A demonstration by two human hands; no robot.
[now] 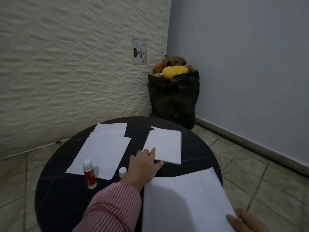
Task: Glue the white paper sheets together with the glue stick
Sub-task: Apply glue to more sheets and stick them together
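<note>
A red-and-white glue stick (89, 175) stands upright on the round black table (63, 190), on the near edge of a white paper sheet (102, 153). Its white cap (122, 171) sits just to the right. Another sheet (110, 129) lies behind, partly under the first. My left hand (143, 164), in a striped sleeve, pinches the near left corner of a small white sheet (165, 144), which looks blurred and slightly raised. My right hand (245, 221), at the bottom right, holds a large white sheet (182, 201) by its near edge above the table's front.
A quilted mattress (75, 64) leans upright behind the table. A black bag (173, 97) full of soft toys stands in the corner by the blue wall. Tiled floor (250, 173) surrounds the table.
</note>
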